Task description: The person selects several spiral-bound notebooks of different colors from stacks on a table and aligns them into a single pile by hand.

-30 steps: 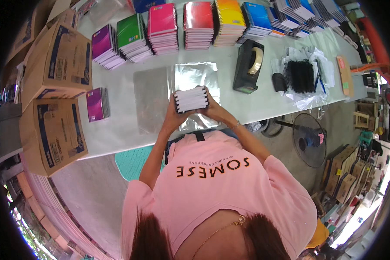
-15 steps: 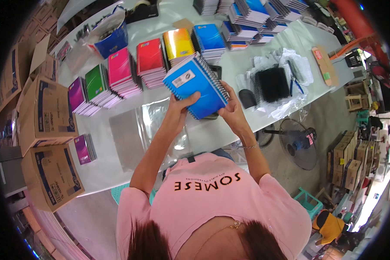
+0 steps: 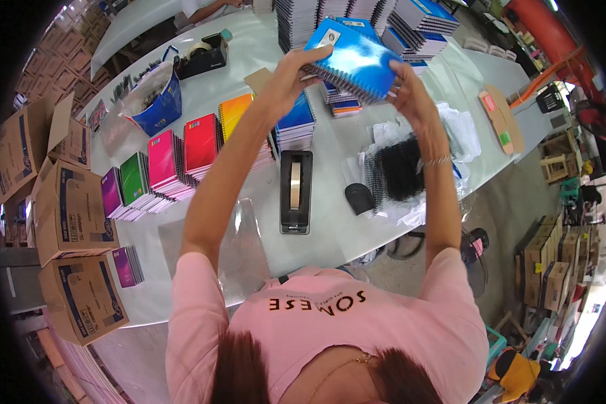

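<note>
Bench edged with bright stacks, blue notebooks held up at its far side

Both hands are closed on the blue notebooks, which tilt as one bundle with the coiled edge toward the wearer. The left hand has its thumb on the cover, fingers beneath; the right hand curls around the opposite end. Behind them rise tall notebook piles; whether the bundle touches those, I cannot tell.

What looks done: purple, green, pink, red, yellow and blue stacks stand in a row, one colour each. What looks unfinished: the held bundle is not yet set down, a small purple stack lies apart, and the clear plastic sheet is spread flat with no notebook wrapped in it.

Among the containers, the upper cardboard box and lower cardboard box at the left hide their contents. Farther back, a blue bag holds dark, wiry pieces, too small to make out. Near the bench's middle, a black tape dispenser carries a roll of tan tape.
</note>
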